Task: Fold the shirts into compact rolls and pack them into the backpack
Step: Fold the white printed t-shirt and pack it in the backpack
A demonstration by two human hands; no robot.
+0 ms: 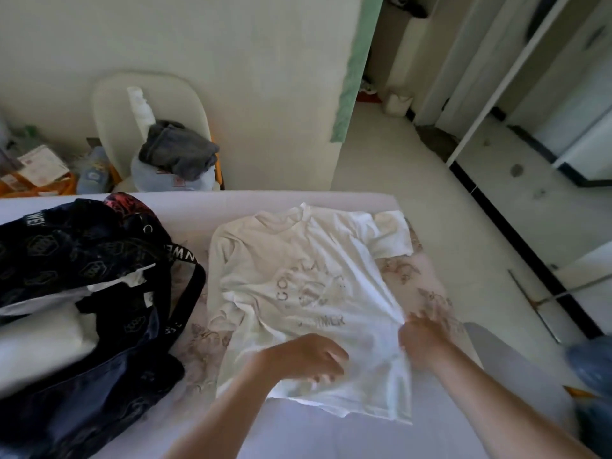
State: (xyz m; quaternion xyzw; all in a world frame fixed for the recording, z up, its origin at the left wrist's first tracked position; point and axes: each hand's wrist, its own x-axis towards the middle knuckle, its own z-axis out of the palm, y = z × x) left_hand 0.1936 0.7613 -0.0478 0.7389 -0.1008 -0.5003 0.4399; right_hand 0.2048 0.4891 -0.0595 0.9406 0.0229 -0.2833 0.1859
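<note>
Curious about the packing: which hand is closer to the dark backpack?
Left. The left hand rests on the shirt, nearer the backpack; the right hand pinches the shirt's far edge.

White shirt (pixel 308 286), grey lettering; dark patterned backpack (pixel 82 260).

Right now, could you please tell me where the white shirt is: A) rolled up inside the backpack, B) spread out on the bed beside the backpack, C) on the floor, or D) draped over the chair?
B: the white shirt lies spread out on the bed, next to the backpack, not inside it.
</note>
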